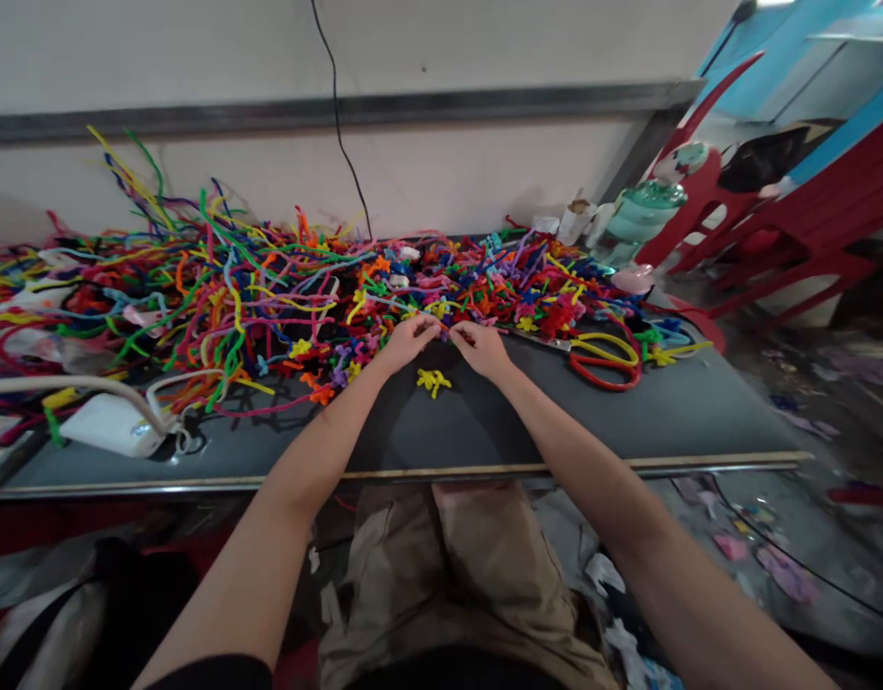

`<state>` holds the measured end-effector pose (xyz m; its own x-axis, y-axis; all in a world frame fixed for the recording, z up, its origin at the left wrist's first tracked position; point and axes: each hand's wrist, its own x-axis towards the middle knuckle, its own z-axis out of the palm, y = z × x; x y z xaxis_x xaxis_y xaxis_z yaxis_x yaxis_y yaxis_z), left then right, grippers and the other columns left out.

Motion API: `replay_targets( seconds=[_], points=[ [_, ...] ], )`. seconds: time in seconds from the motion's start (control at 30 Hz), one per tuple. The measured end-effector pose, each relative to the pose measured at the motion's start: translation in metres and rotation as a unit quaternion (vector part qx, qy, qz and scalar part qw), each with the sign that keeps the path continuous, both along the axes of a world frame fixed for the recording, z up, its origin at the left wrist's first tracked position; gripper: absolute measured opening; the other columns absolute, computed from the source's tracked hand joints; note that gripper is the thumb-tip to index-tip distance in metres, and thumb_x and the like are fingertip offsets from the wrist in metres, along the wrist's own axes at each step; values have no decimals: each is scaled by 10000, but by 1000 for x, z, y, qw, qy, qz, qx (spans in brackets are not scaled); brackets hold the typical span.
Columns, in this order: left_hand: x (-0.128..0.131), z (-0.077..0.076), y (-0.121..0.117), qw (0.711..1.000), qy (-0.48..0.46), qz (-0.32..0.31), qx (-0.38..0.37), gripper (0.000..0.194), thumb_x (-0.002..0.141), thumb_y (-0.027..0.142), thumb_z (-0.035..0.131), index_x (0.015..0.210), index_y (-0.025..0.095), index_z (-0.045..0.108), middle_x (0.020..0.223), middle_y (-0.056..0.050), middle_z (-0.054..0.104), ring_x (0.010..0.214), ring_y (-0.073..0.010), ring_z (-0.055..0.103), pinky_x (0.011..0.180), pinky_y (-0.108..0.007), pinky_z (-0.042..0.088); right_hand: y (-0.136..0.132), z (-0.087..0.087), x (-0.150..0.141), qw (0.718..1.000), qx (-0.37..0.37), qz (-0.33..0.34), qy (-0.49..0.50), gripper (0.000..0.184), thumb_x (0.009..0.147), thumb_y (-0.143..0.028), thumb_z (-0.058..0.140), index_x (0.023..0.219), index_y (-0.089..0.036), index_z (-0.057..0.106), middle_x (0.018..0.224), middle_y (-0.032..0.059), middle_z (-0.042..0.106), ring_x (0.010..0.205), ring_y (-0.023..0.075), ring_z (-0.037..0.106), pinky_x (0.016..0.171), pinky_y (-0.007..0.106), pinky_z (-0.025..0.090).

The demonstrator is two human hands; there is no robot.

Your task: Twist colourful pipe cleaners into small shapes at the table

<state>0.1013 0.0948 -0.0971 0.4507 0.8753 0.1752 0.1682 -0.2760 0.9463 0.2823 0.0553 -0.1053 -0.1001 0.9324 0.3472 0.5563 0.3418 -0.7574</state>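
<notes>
My left hand (pixel 410 340) and my right hand (pixel 480 350) meet above the dark tabletop, fingertips pinched close together. Between them shows a small purple-blue bit of pipe cleaner (pixel 444 334), mostly hidden by the fingers. Just below my hands a yellow pipe-cleaner flower (pixel 433 382) lies on the table. Right behind them spreads a heap of twisted pipe-cleaner pieces (pixel 476 278) in many colours. To the right of my right hand rest scissors (pixel 606 362) with yellow and red handles, their blades partly among the pieces.
Long loose pipe cleaners (pixel 225 278) pile up across the left side. A white power strip (pixel 117 425) with cables lies at the front left. A green-tinted clear bottle (pixel 639 216) stands at the back right, near red plastic chairs (pixel 786 211). A black cable (pixel 335 105) hangs down the wall.
</notes>
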Motion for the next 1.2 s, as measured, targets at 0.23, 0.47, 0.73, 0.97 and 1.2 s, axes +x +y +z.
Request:
replay_targets(
  seconds=[0.23, 0.47, 0.73, 0.97, 1.2],
  points=[
    [1, 3, -3, 997, 30, 12, 65, 287, 821, 436, 592, 819, 153, 638, 743, -20, 636, 699, -132, 564, 689, -257, 465, 0, 1, -2, 998, -5, -5, -66, 190, 869, -279, 556, 965, -200, 699, 801, 52, 717, 747, 194, 649, 713, 292, 462],
    [0, 4, -3, 995, 65, 22, 77, 199, 800, 347, 615, 830, 157, 666, 831, -37, 687, 795, -156, 618, 804, -302, 479, -1, 3, -5, 996, -6, -13, -87, 192, 877, -286, 557, 984, -211, 698, 843, 57, 731, 783, 208, 665, 704, 295, 454],
    [-1, 2, -5, 994, 69, 35, 80, 145, 779, 295, 626, 806, 154, 646, 799, -38, 682, 767, -159, 629, 777, -302, 499, 1, 4, -10, 980, 29, 17, -196, 163, 867, -218, 541, 915, -184, 692, 849, 89, 716, 765, 208, 635, 644, 284, 406],
    [0, 1, -3, 993, 63, 53, 85, 173, 793, 319, 611, 854, 164, 655, 842, -33, 689, 801, -164, 633, 805, -297, 494, 8, 0, -9, 990, 43, 10, -137, 213, 885, -230, 517, 977, -196, 707, 844, 57, 727, 729, 187, 646, 662, 276, 445],
    [-1, -2, 0, 991, 26, 122, 51, 228, 851, 383, 560, 751, 180, 582, 672, 13, 607, 648, -123, 563, 677, -252, 471, 15, 2, -14, 996, 62, 8, -64, 201, 884, -275, 557, 983, -218, 723, 966, 60, 749, 867, 227, 698, 764, 334, 526]
  ],
)
